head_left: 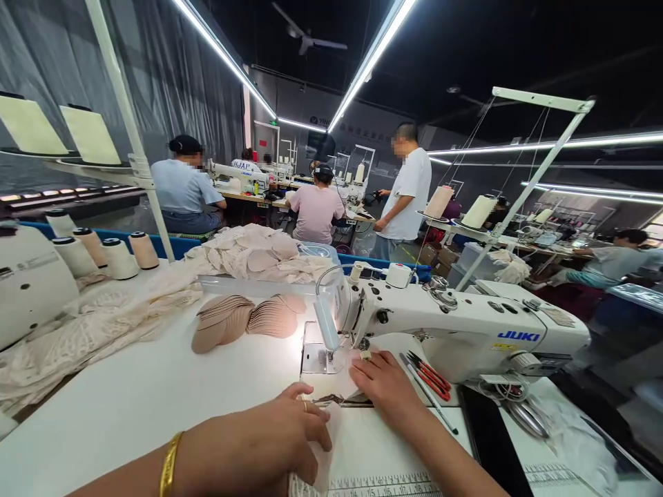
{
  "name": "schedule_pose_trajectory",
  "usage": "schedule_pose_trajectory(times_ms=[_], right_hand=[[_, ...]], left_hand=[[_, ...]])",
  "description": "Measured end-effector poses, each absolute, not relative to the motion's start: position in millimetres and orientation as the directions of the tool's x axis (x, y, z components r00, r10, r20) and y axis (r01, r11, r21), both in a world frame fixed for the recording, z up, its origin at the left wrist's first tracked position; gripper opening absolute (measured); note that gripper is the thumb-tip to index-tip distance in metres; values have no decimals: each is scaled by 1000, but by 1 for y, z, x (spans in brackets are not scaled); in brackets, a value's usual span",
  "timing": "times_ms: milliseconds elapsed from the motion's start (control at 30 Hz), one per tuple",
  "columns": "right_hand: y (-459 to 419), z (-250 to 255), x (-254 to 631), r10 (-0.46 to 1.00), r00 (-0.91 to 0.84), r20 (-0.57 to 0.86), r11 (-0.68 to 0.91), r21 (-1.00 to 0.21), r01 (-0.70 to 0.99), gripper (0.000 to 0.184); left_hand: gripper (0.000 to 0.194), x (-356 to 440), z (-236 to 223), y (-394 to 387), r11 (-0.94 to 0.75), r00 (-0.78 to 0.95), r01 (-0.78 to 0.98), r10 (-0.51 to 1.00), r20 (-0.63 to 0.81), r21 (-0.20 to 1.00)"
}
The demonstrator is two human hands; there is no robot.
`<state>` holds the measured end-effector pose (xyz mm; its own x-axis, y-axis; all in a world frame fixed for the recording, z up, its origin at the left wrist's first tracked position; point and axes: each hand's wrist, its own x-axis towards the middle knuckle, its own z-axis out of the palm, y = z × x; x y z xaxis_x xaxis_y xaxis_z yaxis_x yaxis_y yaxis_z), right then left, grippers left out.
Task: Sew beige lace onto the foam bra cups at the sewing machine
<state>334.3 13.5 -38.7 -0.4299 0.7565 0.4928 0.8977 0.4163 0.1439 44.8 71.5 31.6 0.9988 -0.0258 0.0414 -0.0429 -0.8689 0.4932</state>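
A sheer pale fabric piece (pixel 339 366) lies at the needle of a white JUKI sewing machine (pixel 466 331), partly hidden by my fingers. My right hand (pixel 386 386) rests flat on it just right of the presser foot (pixel 330 360), fingers stretched forward, with a pale band on one finger. My left hand (pixel 269 442), wearing a gold bracelet, has its fingers curled over the pale fabric's near part (pixel 327 438) at the table's front. Patterned lace shows beneath that hand. A lit lamp (pixel 326 321) hangs over the needle plate (pixel 313 359).
Beige cup-shaped pieces (pixel 222 321) lie fanned left of the needle, before a heap of lace (pixel 248 252). Red-handled thread snips (pixel 429 376), a pen (pixel 435 400) and a black phone (pixel 492 442) lie rightward. A printed ruler (pixel 386 486) runs along the front. Several people work beyond.
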Motion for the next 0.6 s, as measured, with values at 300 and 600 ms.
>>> schedule_pose_trajectory(times_ms=[300,600], right_hand=[[65,-38,334,892,-179,414,218,-49,975,46],[31,-26,328,869,-320,378,418,-216,882,48]], left_hand=[[21,80,21,124,-909,996,-43,-6,91,414],[18,73,20,126,-895,986,-11,63,152,446]])
